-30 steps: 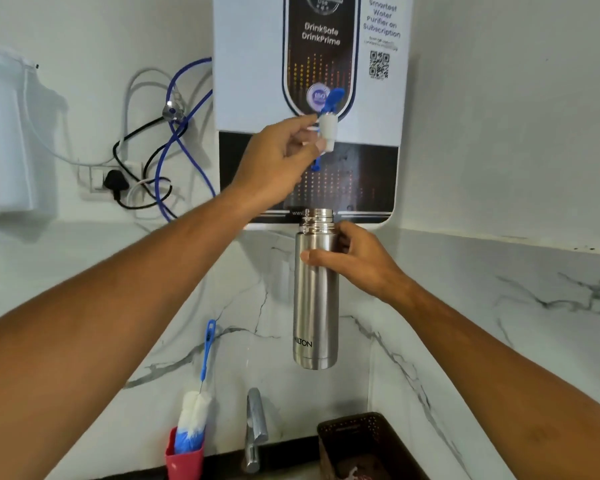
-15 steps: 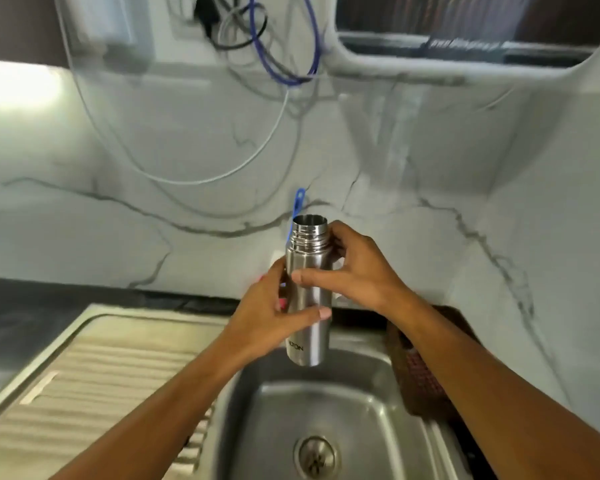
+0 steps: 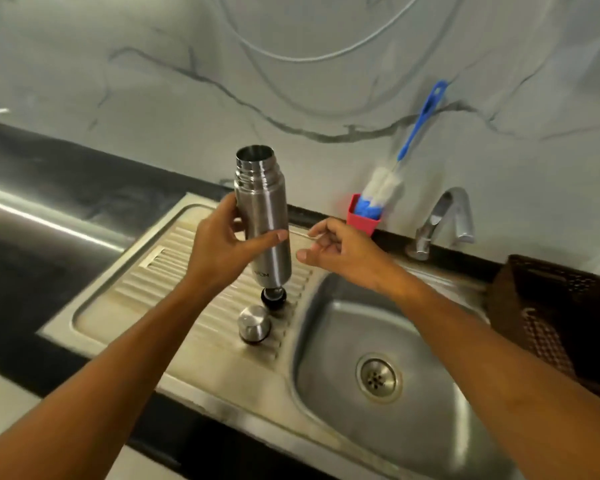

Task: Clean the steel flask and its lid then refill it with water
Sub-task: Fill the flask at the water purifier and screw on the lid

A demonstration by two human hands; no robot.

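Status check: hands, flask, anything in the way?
Left hand holds flask upright over drainboard, mouth open. Right hand free beside it. Steel cap and black stopper lie on drainboard below; nothing blocking.

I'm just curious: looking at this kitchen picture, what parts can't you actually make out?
All in the head view:
- Water level in the steel flask: its mouth is dark and seen at a slant.
- Top of the black stopper: hidden behind the flask's base.
- Lower end of the bottle brush: sunk inside the red holder.
- Contents of the brown basket: blurred, and cut off by the right edge.
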